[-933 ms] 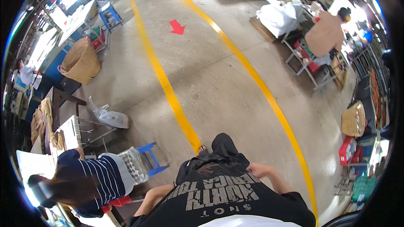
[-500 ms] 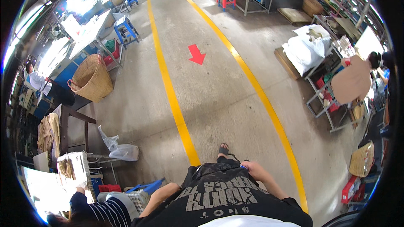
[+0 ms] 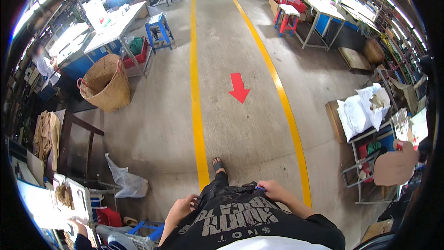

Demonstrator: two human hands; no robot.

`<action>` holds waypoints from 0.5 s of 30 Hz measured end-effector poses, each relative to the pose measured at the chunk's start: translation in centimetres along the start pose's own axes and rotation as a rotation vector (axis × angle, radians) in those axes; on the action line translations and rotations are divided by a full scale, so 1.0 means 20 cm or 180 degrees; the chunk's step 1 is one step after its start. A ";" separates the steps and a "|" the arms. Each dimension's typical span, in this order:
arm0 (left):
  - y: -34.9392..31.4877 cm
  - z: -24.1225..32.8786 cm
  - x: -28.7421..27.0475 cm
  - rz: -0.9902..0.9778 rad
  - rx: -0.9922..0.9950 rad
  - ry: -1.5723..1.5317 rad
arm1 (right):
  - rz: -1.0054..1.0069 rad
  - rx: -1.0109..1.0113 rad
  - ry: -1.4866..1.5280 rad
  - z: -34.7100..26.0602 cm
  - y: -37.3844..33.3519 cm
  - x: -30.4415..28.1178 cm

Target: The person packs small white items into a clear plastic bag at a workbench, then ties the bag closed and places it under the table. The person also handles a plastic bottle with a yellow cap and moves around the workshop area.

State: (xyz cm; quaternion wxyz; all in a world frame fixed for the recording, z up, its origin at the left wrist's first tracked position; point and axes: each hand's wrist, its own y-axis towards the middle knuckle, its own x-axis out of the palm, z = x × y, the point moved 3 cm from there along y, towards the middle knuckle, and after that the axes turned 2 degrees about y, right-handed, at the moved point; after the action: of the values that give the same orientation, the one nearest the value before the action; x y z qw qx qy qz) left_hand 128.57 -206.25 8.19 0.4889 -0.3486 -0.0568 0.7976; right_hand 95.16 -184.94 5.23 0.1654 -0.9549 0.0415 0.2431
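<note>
My right hand (image 3: 272, 190) is closed in front of my waist, at the hem of my black shirt (image 3: 231, 217). A small blue object (image 3: 260, 188) pokes out between its thumb and fingers; most of it is hidden, so its kind does not show. My left hand (image 3: 186, 205) hangs beside the shirt on the left, fingers loosely bent and apart, with nothing seen in it. Below the hands, one sandalled foot (image 3: 217, 163) is on the concrete floor, just right of the left yellow line (image 3: 196, 111).
A red arrow (image 3: 239, 88) marks the aisle. On the left are a wicker basket (image 3: 108, 90), a blue stool (image 3: 158, 31), a clear plastic bag (image 3: 127, 183) and seated workers. White sacks (image 3: 360, 115), a metal-framed rack (image 3: 354, 178) and another person (image 3: 397, 162) are on the right.
The view has moved up the aisle and turned slightly left, so the arrow is nearer. My left hand has come up into view; my right hand stays at my waist. A different foot is forward.
</note>
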 end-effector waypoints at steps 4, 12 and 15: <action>0.53 0.20 -0.44 -0.0205 0.0315 0.0032 | 0.0280 -0.0361 -0.0186 -0.21 0.52 -0.31; 1.62 0.26 -0.99 -0.1281 0.0602 0.0599 | 0.0516 -0.0192 -0.0086 -0.31 1.44 -0.78; 2.02 0.33 -1.20 -0.1071 0.0493 0.0512 | 0.0606 -0.0390 -0.0029 -0.27 1.89 -1.00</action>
State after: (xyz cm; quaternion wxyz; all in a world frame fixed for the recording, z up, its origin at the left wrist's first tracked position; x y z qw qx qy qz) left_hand 101.30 -245.14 7.73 0.6436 -0.3581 -0.0135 0.6763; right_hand 74.07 -222.32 8.16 0.0831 -0.9538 0.1163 0.2642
